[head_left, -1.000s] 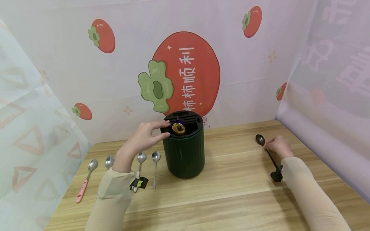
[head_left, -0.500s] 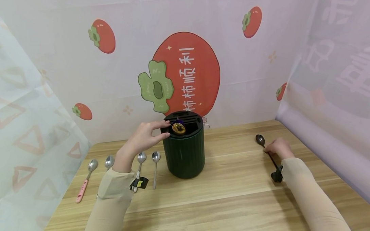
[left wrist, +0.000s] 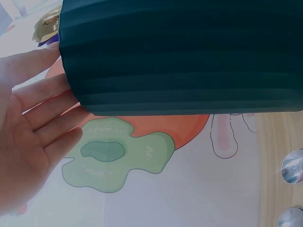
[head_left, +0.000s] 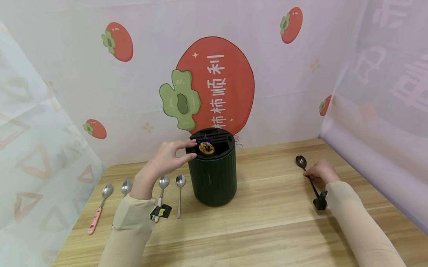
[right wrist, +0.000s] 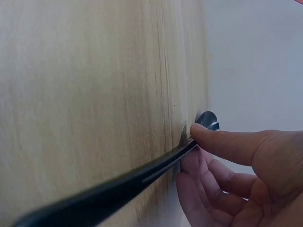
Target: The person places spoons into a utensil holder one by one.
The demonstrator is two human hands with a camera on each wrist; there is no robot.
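Observation:
My left hand (head_left: 168, 155) is at the left rim of a dark green ribbed utensil holder (head_left: 213, 184), its fingertips touching the rim and its fingers fairly straight. In the left wrist view, the thumb and fingers (left wrist: 45, 94) meet the holder's top edge. A shiny gold and purple rounded object (head_left: 206, 148) shows in the holder's slotted black top. Over at the right, my right hand (head_left: 324, 171) pinches the thin handle of a black spoon (head_left: 300, 161) lying on the table. The right wrist view shows the thumb (right wrist: 227, 144) on the handle, with the other fingers curled beneath.
On the left lie a pink-handled spoon (head_left: 107, 191) and several metal ones: a spoon (head_left: 126, 186) partly behind my left arm, a white-handled spoon (head_left: 164, 182) and a plain spoon (head_left: 180, 181). A printed cloth (head_left: 141, 91) hangs behind the wooden table (head_left: 260, 233).
My right hand's fingers have settled onto the black spoon's handle, with only a slight shift. The left hand and the utensil holder have stayed where they were.

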